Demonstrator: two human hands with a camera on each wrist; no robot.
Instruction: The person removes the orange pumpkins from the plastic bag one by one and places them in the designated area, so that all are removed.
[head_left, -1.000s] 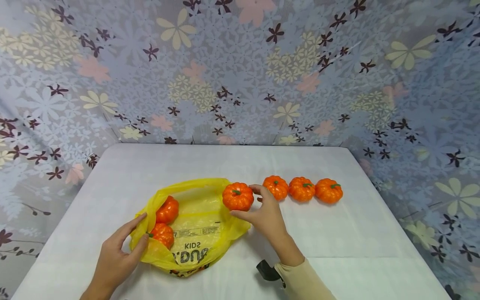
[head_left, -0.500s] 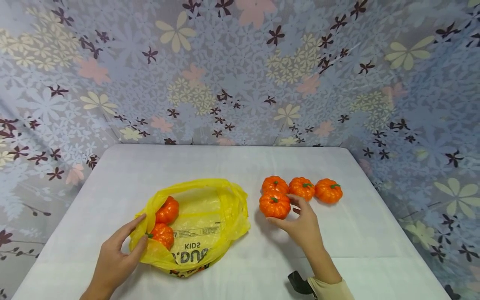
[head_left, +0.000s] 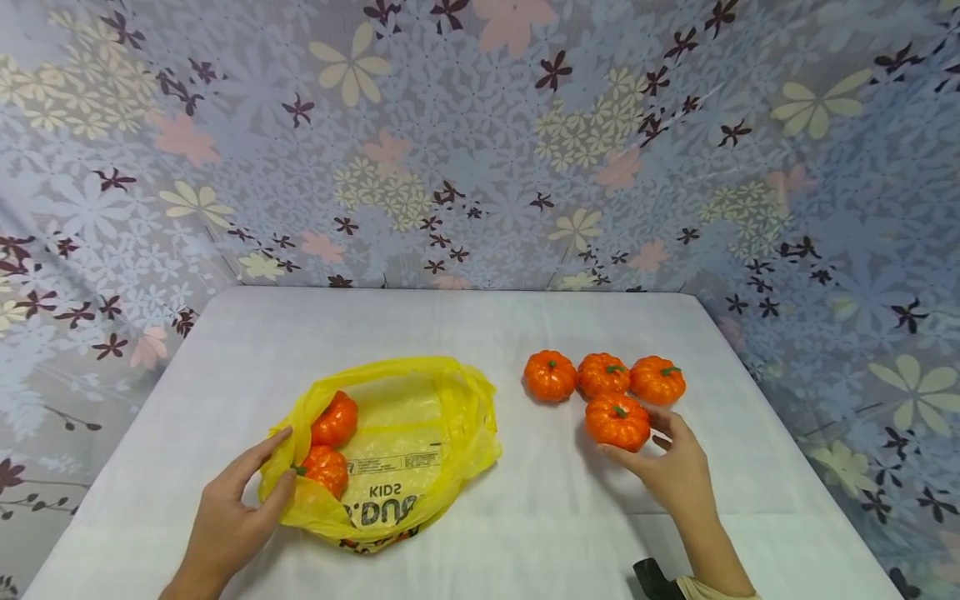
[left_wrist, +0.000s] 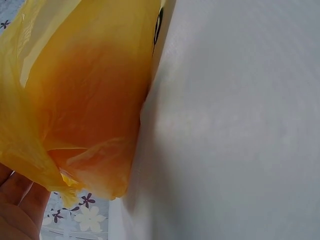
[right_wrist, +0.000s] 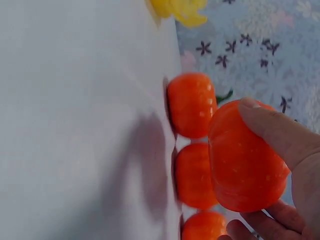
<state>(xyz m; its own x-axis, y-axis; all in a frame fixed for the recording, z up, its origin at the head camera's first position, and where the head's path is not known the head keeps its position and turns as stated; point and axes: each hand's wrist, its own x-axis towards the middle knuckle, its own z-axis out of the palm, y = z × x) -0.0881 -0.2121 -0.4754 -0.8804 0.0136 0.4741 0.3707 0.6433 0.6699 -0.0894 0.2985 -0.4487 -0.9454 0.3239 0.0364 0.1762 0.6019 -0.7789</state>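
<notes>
My right hand (head_left: 671, 462) holds a small orange toy pumpkin (head_left: 617, 422) with a green stem between thumb and fingers. In the right wrist view this held pumpkin (right_wrist: 247, 160) is up off the white surface, and its shadow falls beside it. Behind it stand three like pumpkins in a row: left (head_left: 550, 376), middle (head_left: 603, 375) and right (head_left: 657, 381). My left hand (head_left: 236, 508) grips the left rim of a yellow plastic bag (head_left: 468, 450), which lies with its mouth spread. Two pumpkins, one farther (head_left: 335, 421) and one nearer (head_left: 325, 469), lie inside at its left.
A white-covered table (head_left: 420, 321) carries everything. Flower-patterned cloth (head_left: 480, 167) rises behind it and at both sides. A black device (head_left: 654, 579) sits at my right wrist by the beige sleeve (head_left: 712, 590).
My right hand has carried its pumpkin from the bag's right rim rightward, to in front of the row. The left hand and the bag stay as they were.
</notes>
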